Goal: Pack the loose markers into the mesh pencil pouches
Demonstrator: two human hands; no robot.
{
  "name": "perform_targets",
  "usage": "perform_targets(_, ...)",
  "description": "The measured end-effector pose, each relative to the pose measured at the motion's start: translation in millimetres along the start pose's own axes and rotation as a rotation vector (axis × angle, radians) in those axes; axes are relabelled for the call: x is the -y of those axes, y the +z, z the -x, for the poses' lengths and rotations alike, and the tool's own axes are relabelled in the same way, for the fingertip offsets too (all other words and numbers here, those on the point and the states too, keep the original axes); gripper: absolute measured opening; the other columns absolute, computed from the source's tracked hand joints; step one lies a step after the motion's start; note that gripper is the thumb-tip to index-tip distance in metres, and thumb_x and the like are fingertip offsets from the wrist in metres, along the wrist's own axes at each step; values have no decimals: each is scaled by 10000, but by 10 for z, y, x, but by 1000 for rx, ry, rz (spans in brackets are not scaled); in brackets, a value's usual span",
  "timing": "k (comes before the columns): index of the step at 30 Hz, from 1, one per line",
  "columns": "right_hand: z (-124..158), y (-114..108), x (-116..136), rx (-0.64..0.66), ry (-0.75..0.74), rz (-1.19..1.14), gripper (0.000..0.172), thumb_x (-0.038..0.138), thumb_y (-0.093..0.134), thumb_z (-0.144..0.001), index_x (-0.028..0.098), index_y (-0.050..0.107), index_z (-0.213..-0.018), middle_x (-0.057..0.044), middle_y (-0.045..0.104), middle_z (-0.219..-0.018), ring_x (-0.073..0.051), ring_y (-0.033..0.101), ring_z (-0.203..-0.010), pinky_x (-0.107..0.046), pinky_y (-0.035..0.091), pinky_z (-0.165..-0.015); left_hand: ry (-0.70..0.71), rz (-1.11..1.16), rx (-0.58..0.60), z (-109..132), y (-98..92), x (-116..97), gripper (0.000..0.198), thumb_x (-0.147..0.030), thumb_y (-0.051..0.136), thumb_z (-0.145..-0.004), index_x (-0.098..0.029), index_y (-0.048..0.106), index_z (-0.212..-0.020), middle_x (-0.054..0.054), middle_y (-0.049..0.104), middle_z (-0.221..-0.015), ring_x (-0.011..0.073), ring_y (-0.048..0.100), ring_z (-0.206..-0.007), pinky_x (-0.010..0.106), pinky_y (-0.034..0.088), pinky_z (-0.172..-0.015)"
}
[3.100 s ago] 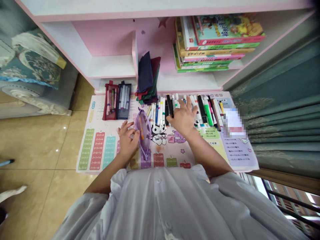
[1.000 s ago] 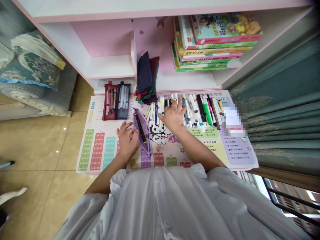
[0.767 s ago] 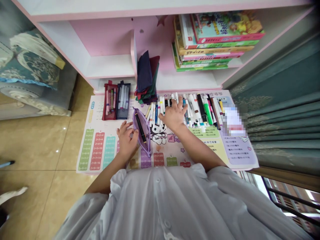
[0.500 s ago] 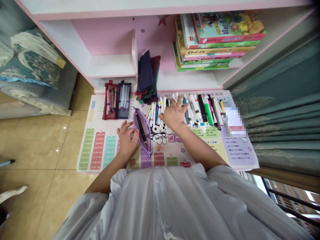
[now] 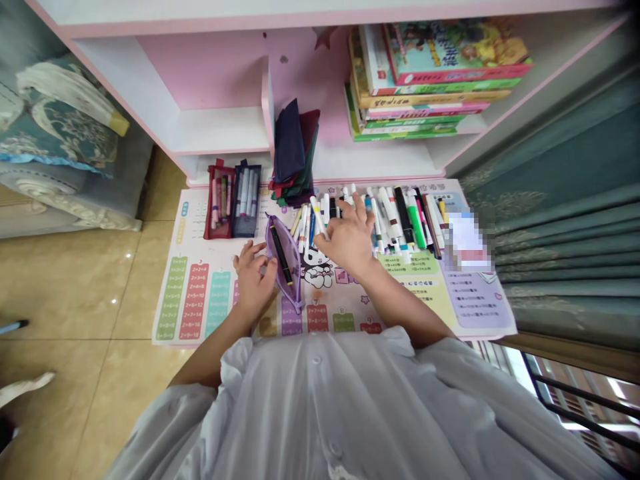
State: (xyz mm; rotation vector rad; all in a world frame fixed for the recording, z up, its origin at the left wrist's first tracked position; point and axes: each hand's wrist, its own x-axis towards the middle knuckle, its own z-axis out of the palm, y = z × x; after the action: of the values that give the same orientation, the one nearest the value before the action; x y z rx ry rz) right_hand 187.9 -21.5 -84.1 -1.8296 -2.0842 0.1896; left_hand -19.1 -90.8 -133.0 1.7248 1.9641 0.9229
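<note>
A purple zip pouch (image 5: pixel 294 283) lies unzipped on the printed desk mat, with a black marker (image 5: pixel 281 255) inside it. My left hand (image 5: pixel 255 272) is at the pouch's left edge, its thumb and index finger closed on the rim and the other fingers loosely bent. Over the row of markers (image 5: pixel 393 213) is my right hand (image 5: pixel 347 237), palm down with fingers apart. A white marker with a yellow band (image 5: pixel 317 215) slants beside its thumb, apparently touching it. Markers under the palm are hidden.
Left of the pouch lie a red pouch (image 5: pixel 219 207) and a navy pouch (image 5: pixel 247 207), both holding markers. Folded dark pouches (image 5: pixel 293 157) are stacked against the shelf divider (image 5: pixel 267 100). Books (image 5: pixel 425 87) fill the shelf's right side. A blurred-out item (image 5: pixel 467 240) lies at the mat's right.
My right hand has shifted slightly toward me and left. The yellow-banded marker, upright in the row before, now tilts toward the thumb. The left hand and purple pouch stay put.
</note>
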Motion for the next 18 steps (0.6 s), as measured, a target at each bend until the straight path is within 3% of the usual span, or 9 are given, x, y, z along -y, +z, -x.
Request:
perform_targets(8,306,-149,317,45,-176,-201,145,258,611,-691,195,637,-563,-111,568,-1436,-432,284,-1474,-651,238,-1126,21,-8,-17,3,-5,-7,295,-360,522,-856,-212,536,-600,92,693,-1245,318,462,-1391,622,245,-1156)
perform_targets(18,383,46,513,188,-256,-188,165,263,611,-754,182,713,-653,-140,535,-1476,-417,260,-1485,-686,186,-1154,11,-6,-5,8,-5,-30,271,-352,531,-860,-216,590,-633,89,687,-1260,318,452,-1395,621,230,-1164)
